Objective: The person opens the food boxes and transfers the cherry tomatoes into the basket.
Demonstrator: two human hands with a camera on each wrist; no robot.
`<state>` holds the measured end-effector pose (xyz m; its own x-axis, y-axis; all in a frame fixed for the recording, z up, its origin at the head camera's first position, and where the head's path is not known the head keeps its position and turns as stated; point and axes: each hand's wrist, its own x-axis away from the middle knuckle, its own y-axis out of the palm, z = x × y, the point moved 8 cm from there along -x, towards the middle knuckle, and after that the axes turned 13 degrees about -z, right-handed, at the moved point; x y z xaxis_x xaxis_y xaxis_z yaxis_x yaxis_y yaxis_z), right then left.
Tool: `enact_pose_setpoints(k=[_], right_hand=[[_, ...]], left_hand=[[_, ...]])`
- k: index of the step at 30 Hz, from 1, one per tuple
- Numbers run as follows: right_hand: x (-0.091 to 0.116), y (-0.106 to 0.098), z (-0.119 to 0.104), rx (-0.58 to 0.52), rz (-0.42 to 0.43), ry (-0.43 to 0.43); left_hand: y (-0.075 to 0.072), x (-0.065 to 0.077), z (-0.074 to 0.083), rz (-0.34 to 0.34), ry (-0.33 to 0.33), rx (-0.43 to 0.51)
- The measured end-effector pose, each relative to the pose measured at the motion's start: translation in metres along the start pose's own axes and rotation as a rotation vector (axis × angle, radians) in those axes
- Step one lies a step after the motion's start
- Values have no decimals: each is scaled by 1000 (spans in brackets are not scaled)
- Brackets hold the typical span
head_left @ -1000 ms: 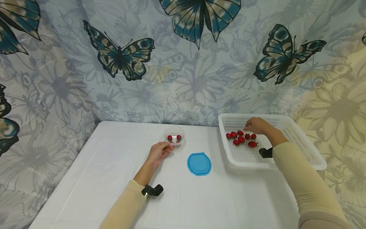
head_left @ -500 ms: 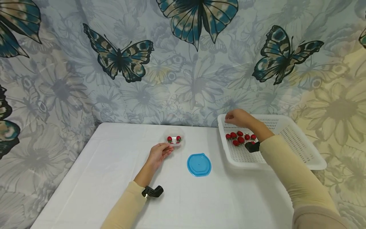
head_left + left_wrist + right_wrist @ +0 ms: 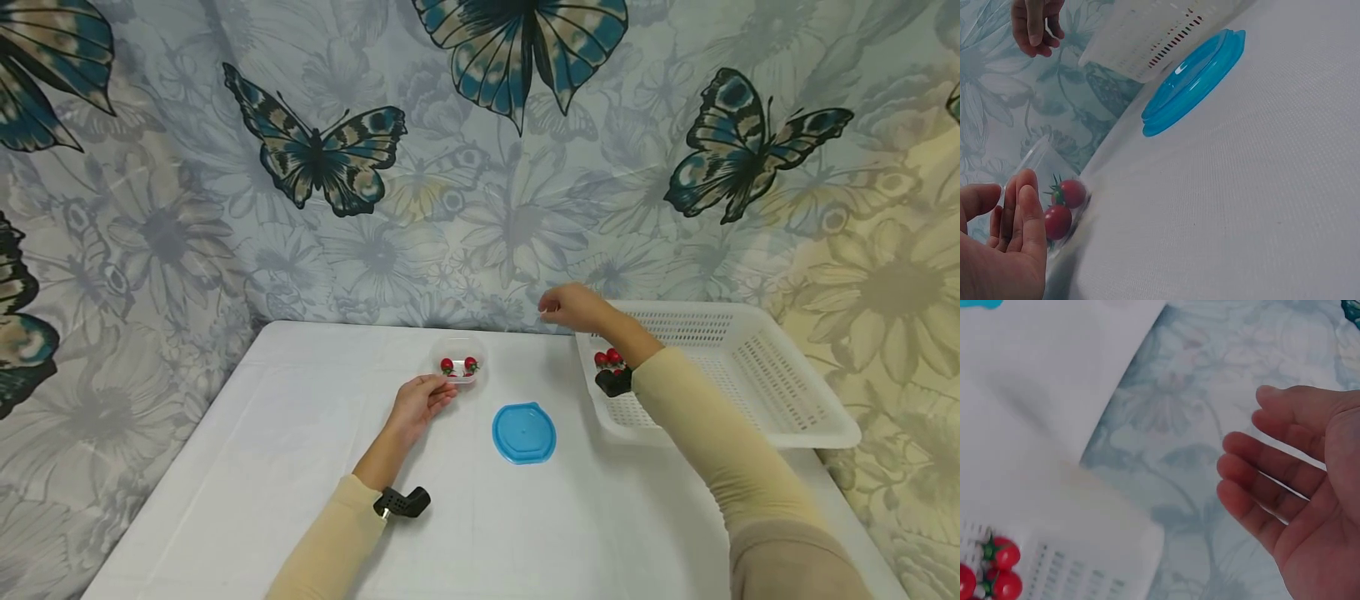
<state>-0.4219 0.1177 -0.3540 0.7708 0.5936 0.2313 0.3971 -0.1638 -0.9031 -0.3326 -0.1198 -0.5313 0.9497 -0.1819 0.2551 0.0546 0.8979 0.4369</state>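
Observation:
At the table's far side, a small clear plastic container (image 3: 459, 348) holds red cherry tomatoes (image 3: 470, 364) with green stems. My left hand (image 3: 417, 407) grips its near rim between thumb and fingers; the left wrist view shows two tomatoes (image 3: 1057, 222) just behind the fingers. My right hand (image 3: 576, 307) is raised at the far left corner of a white perforated basket (image 3: 795, 392). Its fingers (image 3: 1241, 469) are loosely bent, and no tomato shows between them in the right wrist view. More cherry tomatoes (image 3: 602, 359) lie in the basket, partly hidden by the right forearm.
A blue lid (image 3: 524, 433) lies flat on the white-covered table (image 3: 225, 467), between the container and the basket. Behind the table hangs a butterfly-patterned cloth (image 3: 480, 233). Each wrist wears a black camera (image 3: 405, 502).
My right hand has moved left from above the tomatoes in the basket to just past its far left corner. The left hand and container have stayed in place.

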Motion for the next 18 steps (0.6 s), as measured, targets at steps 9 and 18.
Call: enact_pose_setpoints(k=[9, 18], right_hand=[[-30, 12, -32, 73, 19, -45], [-57, 37, -59, 14, -49, -31]], left_hand=[[1, 1, -1, 6, -1, -6], [2, 0, 4, 3, -5, -14]])
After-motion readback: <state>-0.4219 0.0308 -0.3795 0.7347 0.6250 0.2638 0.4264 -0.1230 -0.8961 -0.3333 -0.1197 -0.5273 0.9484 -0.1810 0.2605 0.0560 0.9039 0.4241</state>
